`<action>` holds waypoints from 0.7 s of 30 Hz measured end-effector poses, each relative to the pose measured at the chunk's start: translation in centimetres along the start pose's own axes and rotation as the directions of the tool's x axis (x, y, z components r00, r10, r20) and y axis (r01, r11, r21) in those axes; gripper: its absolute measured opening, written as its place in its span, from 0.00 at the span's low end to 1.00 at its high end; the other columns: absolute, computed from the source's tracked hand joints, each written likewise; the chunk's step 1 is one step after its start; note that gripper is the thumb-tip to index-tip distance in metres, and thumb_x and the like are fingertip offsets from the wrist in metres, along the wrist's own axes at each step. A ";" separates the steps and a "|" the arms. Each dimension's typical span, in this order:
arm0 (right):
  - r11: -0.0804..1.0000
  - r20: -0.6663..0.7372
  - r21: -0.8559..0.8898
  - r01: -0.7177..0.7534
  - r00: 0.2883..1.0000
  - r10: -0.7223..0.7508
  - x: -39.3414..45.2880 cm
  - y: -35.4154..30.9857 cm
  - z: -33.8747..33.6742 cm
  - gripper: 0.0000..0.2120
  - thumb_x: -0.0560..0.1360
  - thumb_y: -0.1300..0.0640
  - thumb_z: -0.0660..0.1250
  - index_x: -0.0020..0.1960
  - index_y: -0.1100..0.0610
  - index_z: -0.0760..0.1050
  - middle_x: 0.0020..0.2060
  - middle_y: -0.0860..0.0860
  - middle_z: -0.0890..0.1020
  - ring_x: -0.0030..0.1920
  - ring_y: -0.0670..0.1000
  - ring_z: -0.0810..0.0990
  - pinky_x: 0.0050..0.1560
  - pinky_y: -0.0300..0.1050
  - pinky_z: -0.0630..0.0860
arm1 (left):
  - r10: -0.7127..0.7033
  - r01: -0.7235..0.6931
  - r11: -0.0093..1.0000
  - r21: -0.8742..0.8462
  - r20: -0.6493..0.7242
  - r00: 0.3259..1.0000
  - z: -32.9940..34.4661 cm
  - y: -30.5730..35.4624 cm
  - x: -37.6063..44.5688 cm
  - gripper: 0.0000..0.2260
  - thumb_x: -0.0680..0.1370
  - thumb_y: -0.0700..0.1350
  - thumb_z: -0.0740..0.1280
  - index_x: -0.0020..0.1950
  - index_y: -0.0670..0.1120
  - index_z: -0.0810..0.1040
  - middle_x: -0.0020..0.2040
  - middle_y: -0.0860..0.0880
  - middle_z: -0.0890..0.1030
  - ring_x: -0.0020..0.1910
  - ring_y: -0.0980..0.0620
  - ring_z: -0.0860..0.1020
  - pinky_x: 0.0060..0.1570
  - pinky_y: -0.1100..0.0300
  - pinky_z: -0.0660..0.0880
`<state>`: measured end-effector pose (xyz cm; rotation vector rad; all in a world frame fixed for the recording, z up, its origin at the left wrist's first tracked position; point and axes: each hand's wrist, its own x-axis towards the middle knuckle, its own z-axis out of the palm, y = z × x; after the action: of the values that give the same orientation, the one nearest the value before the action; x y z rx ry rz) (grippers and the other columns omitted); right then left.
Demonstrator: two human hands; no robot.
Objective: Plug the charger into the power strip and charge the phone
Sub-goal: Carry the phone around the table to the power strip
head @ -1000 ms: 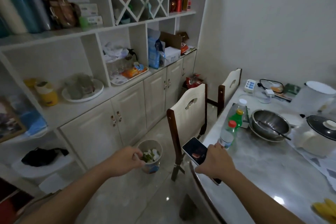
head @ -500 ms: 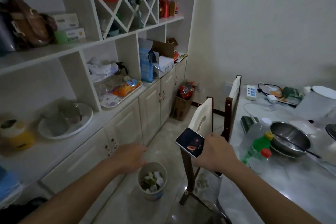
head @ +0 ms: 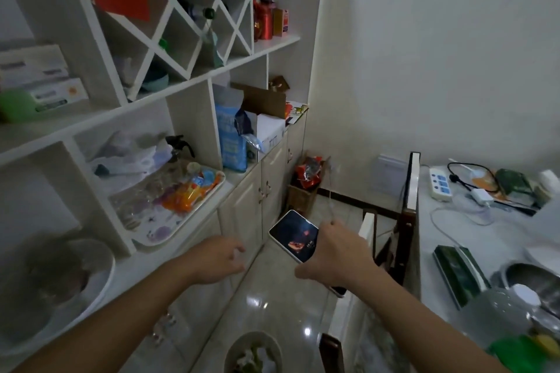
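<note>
My right hand [head: 336,254] grips a white-edged phone [head: 293,235] with its lit screen facing up, held over the floor between the cabinet and the table. My left hand [head: 212,260] hangs beside it, loosely curled and holding nothing. Far off at the right, a white power strip [head: 440,184] with blue switches lies on the marble table [head: 472,254]. Just right of the strip sits a white charger block [head: 480,195], its thin white cable [head: 439,221] looping across the tabletop. A black plug and cord [head: 460,174] curl behind the strip.
A white cabinet [head: 260,191] with cluttered shelves runs along my left. Two chairs [head: 407,206] stand against the table's near side. A bin [head: 253,353] sits on the glossy floor below. A steel bowl [head: 533,281], bottles and a green box [head: 457,271] crowd the table.
The view has moved forward along the cabinet. The power strip and charger appear closer, and the bin has slid toward the bottom edge. My right hand still holds the phone.
</note>
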<state>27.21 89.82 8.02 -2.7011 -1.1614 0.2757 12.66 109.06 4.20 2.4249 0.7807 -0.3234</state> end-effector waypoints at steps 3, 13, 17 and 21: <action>0.999 0.024 -0.007 -0.054 0.998 0.054 4.0 -0.9 0.0 0.33 0.57 0.35 0.73 0.54 0.53 0.70 0.48 0.50 0.72 0.44 0.50 0.74 0.42 0.44 0.76 | 0.038 -0.039 0.999 0.031 0.022 0.999 -2.0 -0.5 5.2 0.25 0.75 0.56 0.69 0.70 0.52 0.73 0.62 0.48 0.80 0.56 0.52 0.79 0.58 0.55 0.77; 0.934 -0.025 0.036 -0.356 0.934 0.357 14.6 -3.0 -1.0 0.27 0.60 0.38 0.74 0.51 0.52 0.70 0.46 0.49 0.71 0.43 0.51 0.72 0.38 0.42 0.68 | 0.305 -0.333 0.913 0.237 0.147 0.941 -9.4 0.1 20.3 0.23 0.75 0.57 0.67 0.68 0.50 0.75 0.61 0.48 0.80 0.59 0.48 0.78 0.56 0.55 0.75; 0.900 -0.041 0.061 -0.431 0.900 0.434 17.5 -2.2 -1.7 0.28 0.59 0.37 0.74 0.49 0.52 0.67 0.46 0.49 0.70 0.43 0.50 0.73 0.39 0.43 0.69 | 0.398 -0.427 0.878 0.217 0.168 0.902 -10.4 2.7 24.8 0.22 0.76 0.57 0.68 0.68 0.50 0.75 0.60 0.48 0.81 0.57 0.49 0.79 0.54 0.55 0.76; 0.879 -0.050 0.063 -0.473 0.878 0.476 20.7 0.0 -2.0 0.30 0.57 0.36 0.73 0.50 0.53 0.69 0.47 0.50 0.71 0.43 0.51 0.75 0.41 0.45 0.74 | 0.425 -0.465 0.852 0.240 0.202 0.882 -10.2 4.9 29.1 0.23 0.74 0.60 0.68 0.67 0.53 0.74 0.60 0.48 0.81 0.57 0.48 0.80 0.54 0.53 0.76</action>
<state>41.71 104.70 7.98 -2.8872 -0.4455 0.2753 39.38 125.15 3.50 2.7193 0.0915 -0.4383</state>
